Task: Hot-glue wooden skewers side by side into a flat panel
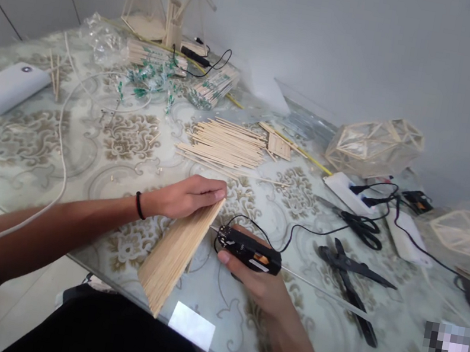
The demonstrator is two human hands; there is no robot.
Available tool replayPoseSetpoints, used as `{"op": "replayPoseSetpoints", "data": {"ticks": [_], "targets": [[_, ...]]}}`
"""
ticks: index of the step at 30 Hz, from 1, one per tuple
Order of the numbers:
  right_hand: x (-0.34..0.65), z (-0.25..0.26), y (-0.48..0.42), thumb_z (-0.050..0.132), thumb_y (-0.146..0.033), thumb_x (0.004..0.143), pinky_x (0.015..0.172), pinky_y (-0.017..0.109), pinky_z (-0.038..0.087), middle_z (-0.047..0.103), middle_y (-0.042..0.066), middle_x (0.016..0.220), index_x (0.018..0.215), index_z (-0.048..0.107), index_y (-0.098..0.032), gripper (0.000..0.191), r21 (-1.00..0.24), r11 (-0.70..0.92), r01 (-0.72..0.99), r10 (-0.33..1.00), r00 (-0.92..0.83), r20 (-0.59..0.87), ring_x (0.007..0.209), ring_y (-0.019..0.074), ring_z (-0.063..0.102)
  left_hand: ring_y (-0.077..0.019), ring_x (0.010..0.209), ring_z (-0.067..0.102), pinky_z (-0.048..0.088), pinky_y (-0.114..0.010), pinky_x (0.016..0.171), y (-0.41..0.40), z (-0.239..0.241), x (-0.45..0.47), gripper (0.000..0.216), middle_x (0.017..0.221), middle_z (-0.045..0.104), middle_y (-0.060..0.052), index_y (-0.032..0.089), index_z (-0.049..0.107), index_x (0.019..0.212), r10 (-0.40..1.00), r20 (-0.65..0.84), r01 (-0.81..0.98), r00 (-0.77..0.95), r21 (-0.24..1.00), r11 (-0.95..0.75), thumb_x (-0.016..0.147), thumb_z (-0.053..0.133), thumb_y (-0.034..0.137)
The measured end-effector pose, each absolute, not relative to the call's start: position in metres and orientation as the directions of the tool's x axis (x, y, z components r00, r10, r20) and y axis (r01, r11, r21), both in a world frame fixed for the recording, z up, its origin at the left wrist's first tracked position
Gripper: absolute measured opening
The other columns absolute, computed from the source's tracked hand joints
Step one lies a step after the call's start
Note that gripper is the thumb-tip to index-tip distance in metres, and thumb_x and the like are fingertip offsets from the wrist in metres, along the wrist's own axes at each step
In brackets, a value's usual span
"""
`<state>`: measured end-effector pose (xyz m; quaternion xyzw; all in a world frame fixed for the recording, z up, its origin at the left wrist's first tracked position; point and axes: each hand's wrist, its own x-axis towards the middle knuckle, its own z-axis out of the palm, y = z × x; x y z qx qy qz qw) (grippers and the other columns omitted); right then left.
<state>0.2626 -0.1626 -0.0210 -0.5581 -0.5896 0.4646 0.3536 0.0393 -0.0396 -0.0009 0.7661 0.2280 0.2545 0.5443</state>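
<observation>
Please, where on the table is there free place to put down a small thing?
On the table, the left looks bare between the white object, white cable and near edge. A smaller patch lies between the loose sticks and scissors. Crowded: the back, with stick bundles, and the right, with power strip and pliers.

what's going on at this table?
A person is working on a panel of thin wooden sticks. The left hand grips its upper end and holds it tilted near the table's front edge. The right hand holds a black glue gun, its nozzle at the panel's right edge; whether it touches is too small to tell. A pile of loose sticks lies just beyond, and black scissors lie to the right.
</observation>
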Motion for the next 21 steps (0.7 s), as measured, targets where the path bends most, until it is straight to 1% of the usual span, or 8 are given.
{"op": "replayPoseSetpoints", "data": {"ticks": [5,8,11,14,18,21], "targets": [[0.257,-0.012,-0.159,0.077,-0.052,0.086,0.066,0.036,0.058,0.069,0.003,0.076,0.08,0.074,-0.026,0.027,-0.938,0.013,0.345,0.979,-0.194,-0.058,0.073,0.0239,0.066,-0.0131,0.071,0.037,0.034,-0.029,0.07,-0.041,0.0,0.039,0.039,0.073,0.041,0.004,0.02,0.041,0.077,0.631,0.133,0.09,0.764,0.947,-0.308,0.105,0.037,0.046],[0.254,-0.006,-0.157,0.073,-0.053,0.089,0.066,0.036,0.057,0.069,0.003,0.076,0.083,0.075,-0.027,0.027,-0.93,0.037,0.365,0.968,-0.245,-0.058,0.072,0.0235,0.065,-0.013,0.07,0.037,0.034,-0.03,0.07,-0.041,0.0,0.039,0.038,0.072,0.04,0.004,0.02,0.041,0.077,0.632,0.135,0.089,0.763,0.947,-0.309,0.105,0.037,0.044],[0.254,-0.005,-0.157,0.073,-0.053,0.089,0.07,0.038,0.059,0.072,0.003,0.082,0.09,0.078,-0.027,0.026,-0.929,0.046,0.367,0.969,-0.242,-0.047,0.078,0.025,0.068,-0.013,0.069,0.037,0.033,-0.03,0.069,-0.041,0.0,0.039,0.037,0.072,0.04,0.003,0.019,0.043,0.078,0.634,0.138,0.087,0.761,0.947,-0.31,0.106,0.037,0.042],[0.255,-0.007,-0.158,0.075,-0.051,0.088,0.075,0.04,0.061,0.076,0.004,0.087,0.094,0.08,-0.028,0.025,-0.929,0.053,0.366,0.974,-0.226,-0.033,0.082,0.0265,0.07,-0.0129,0.069,0.036,0.033,-0.03,0.069,-0.042,0.001,0.04,0.037,0.072,0.04,0.003,0.019,0.043,0.077,0.635,0.138,0.082,0.76,0.949,-0.305,0.106,0.037,0.042],[0.255,-0.013,-0.161,0.08,-0.046,0.085,0.088,0.044,0.061,0.078,0.003,0.098,0.104,0.082,-0.03,0.025,-0.939,0.034,0.342,0.992,-0.126,-0.01,0.091,0.0273,0.072,-0.013,0.07,0.037,0.033,-0.03,0.07,-0.042,0.002,0.04,0.037,0.073,0.041,0.003,0.019,0.043,0.078,0.633,0.138,0.078,0.762,0.95,-0.301,0.106,0.037,0.042],[0.256,-0.016,-0.164,0.083,-0.043,0.081,0.095,0.047,0.059,0.079,0.003,0.104,0.105,0.082,-0.031,0.027,-0.936,-0.001,0.352,0.998,-0.066,-0.026,0.097,0.0291,0.073,-0.0134,0.072,0.038,0.034,-0.03,0.07,-0.042,0.001,0.04,0.037,0.074,0.042,0.003,0.019,0.044,0.079,0.632,0.141,0.078,0.762,0.949,-0.306,0.106,0.037,0.042]]}}
